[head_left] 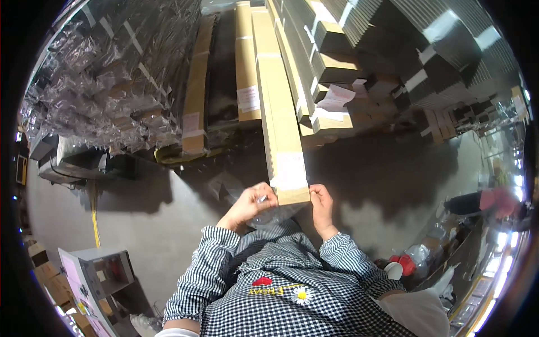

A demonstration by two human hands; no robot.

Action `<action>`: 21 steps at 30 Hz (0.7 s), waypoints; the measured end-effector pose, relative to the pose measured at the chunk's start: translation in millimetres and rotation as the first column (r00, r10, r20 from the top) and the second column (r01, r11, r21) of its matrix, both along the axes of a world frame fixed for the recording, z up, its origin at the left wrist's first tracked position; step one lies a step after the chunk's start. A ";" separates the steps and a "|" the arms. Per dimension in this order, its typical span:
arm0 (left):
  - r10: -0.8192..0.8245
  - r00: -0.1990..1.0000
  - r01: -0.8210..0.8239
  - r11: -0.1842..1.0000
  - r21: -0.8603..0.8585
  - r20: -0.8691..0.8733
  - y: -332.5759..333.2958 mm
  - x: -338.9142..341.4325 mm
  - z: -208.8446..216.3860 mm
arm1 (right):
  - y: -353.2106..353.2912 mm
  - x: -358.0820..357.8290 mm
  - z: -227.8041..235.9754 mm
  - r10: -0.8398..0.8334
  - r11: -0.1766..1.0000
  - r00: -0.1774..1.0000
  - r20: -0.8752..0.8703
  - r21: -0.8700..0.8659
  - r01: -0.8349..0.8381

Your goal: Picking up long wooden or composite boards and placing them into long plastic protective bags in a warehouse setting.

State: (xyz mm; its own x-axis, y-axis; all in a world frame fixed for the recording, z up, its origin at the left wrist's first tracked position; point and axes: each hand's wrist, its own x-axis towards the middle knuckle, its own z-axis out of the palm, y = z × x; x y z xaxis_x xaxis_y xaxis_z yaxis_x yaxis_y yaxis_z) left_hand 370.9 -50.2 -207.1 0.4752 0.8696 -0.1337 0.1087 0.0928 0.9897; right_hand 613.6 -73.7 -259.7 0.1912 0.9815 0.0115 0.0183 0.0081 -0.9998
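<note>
A long, narrow bundle of tan cardboard [283,126] stretches away from me, its near end just in front of my body. A white paper label [290,170] lies on top near that end. My left hand [254,205] is closed at the bundle's near left corner, its fingers pinching clear plastic film [270,217]. The film hangs crumpled below the bundle's end, between my two hands. At the near right corner, my right hand [322,209] has its thumb and fingers closed against the edge. What lies between those fingers is too small to tell.
Plastic-wrapped stacks [112,78] rise at the far left. Another long cardboard bundle [247,73] lies beside mine, and tall cardboard stacks [337,62] stand on the right. A grey cabinet [104,269] is at lower left. Plastic waste [426,247] and a person's red sleeve [499,203] appear at right.
</note>
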 end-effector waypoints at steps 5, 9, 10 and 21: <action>0.075 0.952 -0.038 0.991 0.128 -0.297 6.9 -14.0 -39.9 | 6.2 -6.2 -2.7 0.080 0.996 0.902 0.424 -0.003 -0.087; 0.199 0.892 -0.104 0.964 0.244 -0.407 5.6 2.5 -20.9 | 5.8 -3.6 -21.0 0.033 0.998 0.910 0.414 0.028 -0.049; 0.352 0.851 -0.227 0.915 0.333 -0.389 9.6 9.9 -13.0 | 6.4 -1.6 -33.5 0.030 0.999 0.908 0.417 0.029 -0.046; 0.610 0.738 -0.502 0.782 0.369 -0.288 56.2 31.5 -44.1 | 105.7 -8.6 -9.0 0.051 0.983 0.823 0.566 0.117 -0.141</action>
